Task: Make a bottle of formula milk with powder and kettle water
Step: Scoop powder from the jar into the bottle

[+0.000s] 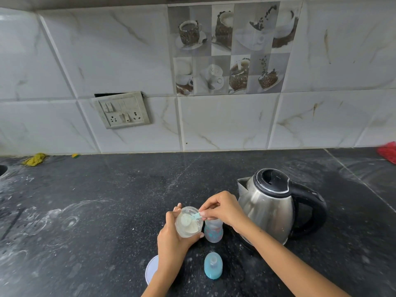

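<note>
My left hand point(171, 234) grips a clear jar of white powder point(189, 227), held tilted above the dark counter. My right hand point(222, 209) pinches the handle of a small light-blue scoop point(194, 216) whose bowl lies inside the jar's mouth, over the powder. Just right of the jar stands an open clear baby bottle point(213, 231) with blue and red print. The bottle's blue teat cap point(213, 265) lies on the counter in front of it. A steel kettle point(270, 207) with a black lid and handle stands to the right, its spout toward the bottle.
A white round lid point(151, 269) lies on the black stone counter point(96, 211) under my left forearm. A yellow cloth point(35, 159) lies at the back left by the tiled wall, a red cloth point(387, 151) at the far right. A socket panel point(122, 109) is on the wall.
</note>
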Available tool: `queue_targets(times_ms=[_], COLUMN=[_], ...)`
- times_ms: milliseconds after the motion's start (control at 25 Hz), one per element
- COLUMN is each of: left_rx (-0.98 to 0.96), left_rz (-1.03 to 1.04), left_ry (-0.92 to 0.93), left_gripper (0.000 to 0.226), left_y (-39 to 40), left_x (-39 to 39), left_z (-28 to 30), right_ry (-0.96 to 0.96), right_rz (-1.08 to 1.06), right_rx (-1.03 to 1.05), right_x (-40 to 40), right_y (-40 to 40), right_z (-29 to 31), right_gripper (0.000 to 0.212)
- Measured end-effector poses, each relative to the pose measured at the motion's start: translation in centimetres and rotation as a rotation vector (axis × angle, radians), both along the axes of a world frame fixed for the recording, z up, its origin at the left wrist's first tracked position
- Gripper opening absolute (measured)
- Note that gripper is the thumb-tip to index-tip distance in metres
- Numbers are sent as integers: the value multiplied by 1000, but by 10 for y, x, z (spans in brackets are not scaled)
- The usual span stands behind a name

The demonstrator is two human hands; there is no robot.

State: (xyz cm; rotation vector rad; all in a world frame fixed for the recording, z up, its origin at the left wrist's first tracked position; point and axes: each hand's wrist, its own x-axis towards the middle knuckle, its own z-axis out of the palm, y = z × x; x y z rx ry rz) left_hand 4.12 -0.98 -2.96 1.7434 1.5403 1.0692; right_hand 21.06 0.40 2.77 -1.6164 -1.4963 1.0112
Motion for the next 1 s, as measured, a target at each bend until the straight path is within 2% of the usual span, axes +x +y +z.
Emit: queue_targets(times_ms=[120, 200, 480, 800, 1000], left_rx=[-7, -10, -20, -43, -40], left_rz=[23, 25, 37, 27, 15], left_ry=[-1, -15, -30, -40, -56], left_gripper=[77, 77, 75, 74, 73], left_y=[1, 1, 1, 1, 3], left_x=[-1, -3, -7, -10, -13], left_z=[1, 0, 1, 5, 4], right_ry=[-237, -297, -168, -223, -172], right_rz=[22, 23, -52, -3, -40], right_rx=[134, 185, 175, 401, 375], right_x=[1, 1, 5, -1, -2], right_y=[-4, -6, -6, -6, -5], right_z=[-2, -4, -12, -22, -26], right_gripper=[5, 6, 6, 9, 8])
